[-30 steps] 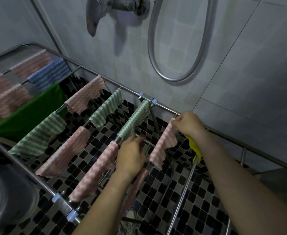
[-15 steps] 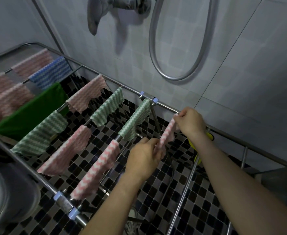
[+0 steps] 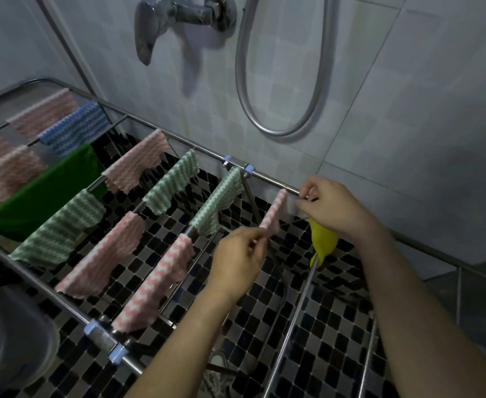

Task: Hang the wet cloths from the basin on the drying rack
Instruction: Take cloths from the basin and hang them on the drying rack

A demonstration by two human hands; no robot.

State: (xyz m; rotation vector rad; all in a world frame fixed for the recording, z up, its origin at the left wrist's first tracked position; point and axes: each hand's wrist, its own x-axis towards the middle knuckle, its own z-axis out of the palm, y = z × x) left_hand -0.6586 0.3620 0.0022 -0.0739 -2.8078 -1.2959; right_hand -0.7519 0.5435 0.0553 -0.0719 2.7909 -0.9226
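A metal drying rack (image 3: 267, 177) runs along the tiled wall, with several pink, green and blue striped cloths draped over its rods. A pink-and-white striped cloth (image 3: 274, 214) is stretched over a rod near the rack's far rail. My left hand (image 3: 237, 261) pinches its near end. My right hand (image 3: 332, 208) holds its far end at the rail. A yellow cloth (image 3: 323, 244) hangs on the rod just under my right wrist. The basin (image 3: 11, 337) shows only as a grey rim at the lower left.
A shower mixer (image 3: 178, 18) and a looped metal hose (image 3: 279, 81) hang on the wall above the rack. A large green cloth (image 3: 43, 191) lies over the rack's left part. Bare rods (image 3: 368, 354) stand on the right over the black-and-grey mosaic floor.
The pink cloth hung loose from my right hand a second ago. My left hand has come up and taken its lower end, pulling it taut along the rod.
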